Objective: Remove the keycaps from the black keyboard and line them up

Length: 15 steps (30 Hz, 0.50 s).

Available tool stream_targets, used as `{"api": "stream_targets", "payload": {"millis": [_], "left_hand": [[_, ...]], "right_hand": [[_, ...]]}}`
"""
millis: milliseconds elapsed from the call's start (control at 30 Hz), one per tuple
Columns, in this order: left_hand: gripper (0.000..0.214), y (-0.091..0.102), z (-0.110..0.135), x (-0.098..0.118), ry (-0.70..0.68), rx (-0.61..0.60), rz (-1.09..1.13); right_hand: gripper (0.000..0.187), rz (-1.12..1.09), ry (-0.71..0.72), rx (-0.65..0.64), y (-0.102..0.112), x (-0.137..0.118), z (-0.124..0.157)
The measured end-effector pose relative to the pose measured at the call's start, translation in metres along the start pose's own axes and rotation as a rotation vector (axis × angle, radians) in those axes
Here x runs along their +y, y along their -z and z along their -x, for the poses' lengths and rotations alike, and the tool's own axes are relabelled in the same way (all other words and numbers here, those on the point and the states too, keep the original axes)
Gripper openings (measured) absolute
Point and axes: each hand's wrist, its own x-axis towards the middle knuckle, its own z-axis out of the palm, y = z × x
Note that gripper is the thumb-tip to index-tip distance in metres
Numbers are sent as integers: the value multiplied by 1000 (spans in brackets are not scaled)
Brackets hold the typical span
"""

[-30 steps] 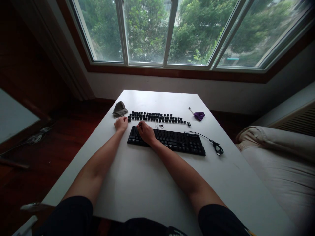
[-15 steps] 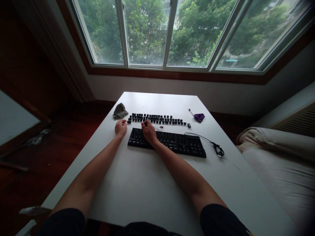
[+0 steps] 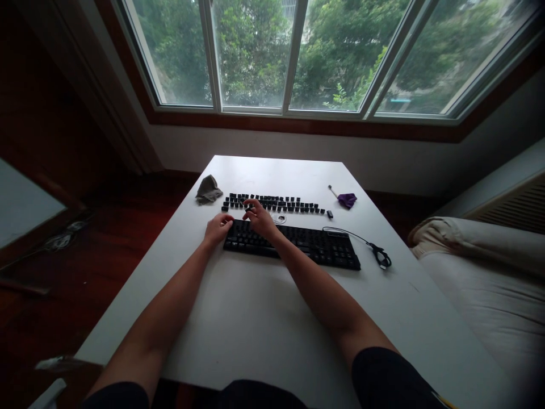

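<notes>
A black keyboard [image 3: 315, 245] lies on the white table, some of its details too dark to make out. My left hand [image 3: 218, 229] is at the keyboard's far left corner, fingers closed against its edge. Over the left part of the keyboard is my right hand [image 3: 261, 221], its fingers apart and reaching toward the far side. Just beyond the fingertips, loose black keycaps [image 3: 293, 205] stand in rows. The small dark patch between the right fingers cannot be told apart from the keycaps behind. A round ring-like item [image 3: 280, 218] lies between keyboard and keycaps.
A grey cloth [image 3: 208, 190] is at the table's far left. On the far right lie a purple cloth [image 3: 347, 200], a thin brush [image 3: 332, 191] and a small dark block [image 3: 330, 214]. The bundled cable [image 3: 380, 257] rests right of the keyboard. A window [image 3: 255, 57] is ahead.
My left hand has moved right, from beside the keycaps to the keyboard's corner. The fingers of my right hand have gone from a pinch to spread apart.
</notes>
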Motion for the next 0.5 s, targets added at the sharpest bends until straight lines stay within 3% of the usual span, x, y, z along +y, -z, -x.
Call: {"api": "stream_targets", "payload": {"millis": [167, 267, 367, 500], "left_hand": [[18, 1, 3, 7, -96, 4, -47], [18, 1, 3, 8, -116, 7, -72], [18, 1, 3, 7, -118, 0, -80], [17, 1, 3, 9, -90, -12, -81]], "right_hand": [[24, -414, -95, -118, -2, -6, -1], [24, -549, -91, -169, -1, -8, 0], [33, -512, -46, -173, 0, -6, 0], [31, -285, -37, -105, -2, 2, -1]]}}
